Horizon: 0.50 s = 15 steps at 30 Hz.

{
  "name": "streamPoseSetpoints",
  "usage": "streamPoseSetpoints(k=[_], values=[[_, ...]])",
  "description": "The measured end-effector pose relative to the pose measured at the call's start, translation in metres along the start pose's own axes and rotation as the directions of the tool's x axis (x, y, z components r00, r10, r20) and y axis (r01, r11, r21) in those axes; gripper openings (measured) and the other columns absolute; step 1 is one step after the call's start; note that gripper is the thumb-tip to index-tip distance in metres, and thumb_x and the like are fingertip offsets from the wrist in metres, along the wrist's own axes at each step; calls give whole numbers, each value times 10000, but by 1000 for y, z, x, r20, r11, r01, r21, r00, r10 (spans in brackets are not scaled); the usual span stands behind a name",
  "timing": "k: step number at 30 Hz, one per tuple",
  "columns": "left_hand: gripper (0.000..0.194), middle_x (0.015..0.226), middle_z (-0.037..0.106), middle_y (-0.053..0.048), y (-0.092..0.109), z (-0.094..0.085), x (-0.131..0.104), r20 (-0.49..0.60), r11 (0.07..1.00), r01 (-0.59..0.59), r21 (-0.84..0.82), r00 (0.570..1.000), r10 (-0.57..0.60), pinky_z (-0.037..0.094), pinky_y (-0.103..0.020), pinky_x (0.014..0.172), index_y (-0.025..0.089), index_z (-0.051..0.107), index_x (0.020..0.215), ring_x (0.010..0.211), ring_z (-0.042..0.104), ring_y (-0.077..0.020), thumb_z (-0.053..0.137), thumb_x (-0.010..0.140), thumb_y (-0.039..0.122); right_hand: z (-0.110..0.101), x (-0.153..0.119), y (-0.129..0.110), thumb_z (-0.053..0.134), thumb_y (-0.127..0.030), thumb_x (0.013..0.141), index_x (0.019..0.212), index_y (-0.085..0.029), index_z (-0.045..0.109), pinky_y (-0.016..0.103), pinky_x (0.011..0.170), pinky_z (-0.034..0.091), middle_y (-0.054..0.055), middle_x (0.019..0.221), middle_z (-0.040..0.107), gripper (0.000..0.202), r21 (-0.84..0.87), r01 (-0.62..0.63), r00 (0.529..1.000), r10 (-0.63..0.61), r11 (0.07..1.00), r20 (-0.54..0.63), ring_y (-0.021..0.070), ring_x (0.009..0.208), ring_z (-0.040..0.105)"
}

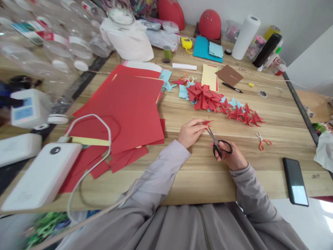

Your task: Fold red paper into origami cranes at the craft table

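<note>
Between the fingertips of my left hand (191,132) is a small red folded paper piece (207,123). Black-handled scissors (216,141) are in my right hand (232,155), with my fingers through the handle loops. Their blades point up and left, the tips meeting the red paper at my left fingertips; whether they touch it I cannot tell. Beyond my hands lies a heap of red folded paper pieces (204,96), with light blue folded pieces (235,103) among them. A second, smaller pair of scissors with orange handles (264,141) rests open to the right.
Large red paper sheets (135,111) cover the table's left side. A white power bank (43,177) with a looping cable (109,133) sits at the front left. Clear plastic bottles (78,43) crowd the far left. A phone (295,180) lies near the right front edge.
</note>
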<state>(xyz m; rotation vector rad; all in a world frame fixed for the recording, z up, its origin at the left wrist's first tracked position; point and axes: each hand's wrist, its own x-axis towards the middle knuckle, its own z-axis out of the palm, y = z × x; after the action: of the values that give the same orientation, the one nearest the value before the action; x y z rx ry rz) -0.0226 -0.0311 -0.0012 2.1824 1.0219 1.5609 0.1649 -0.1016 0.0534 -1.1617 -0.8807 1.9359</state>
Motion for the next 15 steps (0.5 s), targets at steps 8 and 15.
streamPoseSetpoints(k=[8, 15], values=[[138, 991, 693, -86, 1, -1, 2, -35, 999, -46, 16, 998, 46, 549, -239, 748, 200, 722, 887, 819, 670, -121, 602, 819, 202, 3, -1, -2, 719, -472, 675, 864, -112, 712, 190, 391, 399, 4, 544, 585, 406, -26, 13, 1000, -14, 1000, -15, 66, 410, 482], [148, 997, 696, -79, 2, -2, 2, -24, 999, -17, 31, 1000, 18, 548, -246, 765, 207, 724, 885, 851, 669, -127, 586, 832, 223, 4, -2, -3, 734, -472, 656, 838, -112, 712, 182, 373, 366, -4, 530, 568, 404, -38, 5, 999, -6, 999, -34, 57, 400, 463]])
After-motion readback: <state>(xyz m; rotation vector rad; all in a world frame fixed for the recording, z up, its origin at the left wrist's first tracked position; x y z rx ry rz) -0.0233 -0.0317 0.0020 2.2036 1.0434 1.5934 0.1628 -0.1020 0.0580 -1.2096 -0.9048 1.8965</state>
